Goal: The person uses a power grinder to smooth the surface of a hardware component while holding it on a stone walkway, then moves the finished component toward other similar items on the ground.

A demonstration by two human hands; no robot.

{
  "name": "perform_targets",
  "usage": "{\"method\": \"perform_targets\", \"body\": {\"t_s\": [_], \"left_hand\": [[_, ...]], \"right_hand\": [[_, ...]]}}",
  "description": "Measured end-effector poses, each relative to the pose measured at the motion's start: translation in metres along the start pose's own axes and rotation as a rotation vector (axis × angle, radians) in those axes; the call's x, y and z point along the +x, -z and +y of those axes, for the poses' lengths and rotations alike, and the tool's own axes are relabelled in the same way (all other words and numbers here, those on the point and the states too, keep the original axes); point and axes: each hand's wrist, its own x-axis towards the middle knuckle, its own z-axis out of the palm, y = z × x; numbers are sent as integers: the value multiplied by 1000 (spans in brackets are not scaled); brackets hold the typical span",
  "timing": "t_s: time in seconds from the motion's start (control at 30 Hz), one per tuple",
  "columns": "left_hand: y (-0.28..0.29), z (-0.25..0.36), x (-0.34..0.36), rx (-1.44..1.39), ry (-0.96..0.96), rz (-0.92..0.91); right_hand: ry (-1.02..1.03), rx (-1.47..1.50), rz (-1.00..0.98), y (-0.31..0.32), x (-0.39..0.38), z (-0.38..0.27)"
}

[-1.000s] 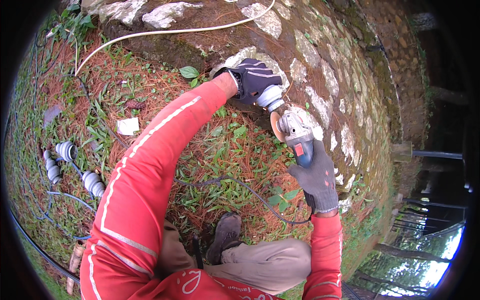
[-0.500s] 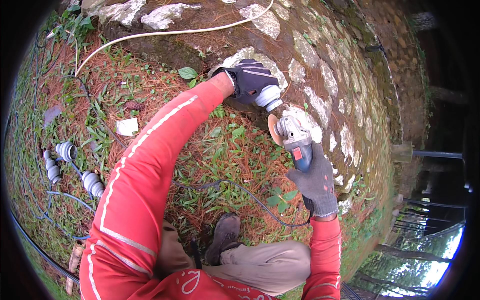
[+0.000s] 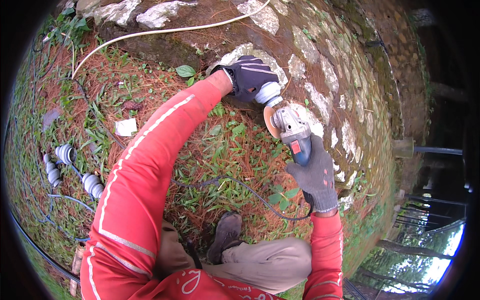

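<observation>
My left hand, in a dark glove with pale stripes, is closed around a light grey ribbed, stepped piece and holds it against the stones. Its narrow end points down and right. In a grey glove, my right hand grips an angle grinder by its blue body, fingers wrapped round it. The grinder's tan disc stands just below the narrow end of the ribbed piece, touching it or very close; I cannot tell which. A black cord runs from the grinder's rear across the grass.
A stone wall rises along the right and top, with a cream cable lying across it. Several similar grey ribbed pieces lie in the grass at left, among dark cables. A white paper scrap is near my left forearm. My boot is below.
The grinder has moved slightly up and left, bringing its disc closer to the ribbed piece. My left hand keeps its hold almost in place.
</observation>
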Motion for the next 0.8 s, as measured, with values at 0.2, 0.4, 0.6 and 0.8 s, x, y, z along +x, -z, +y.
{"method": "perform_targets", "body": {"t_s": [0.2,0.4,0.6,0.8], "left_hand": [[1,1,3,7,-7,-11],[1,4,5,3,4,-12],[6,2,-1,6,19,-7],[4,-3,-1,19,22,-36]], "right_hand": [[-16,-17,-24,2,4,-7],[-57,-73,-39,5,3,0],[-48,-71,-11,9,-12,12],[-73,-40,-28,11,-16,11]]}}
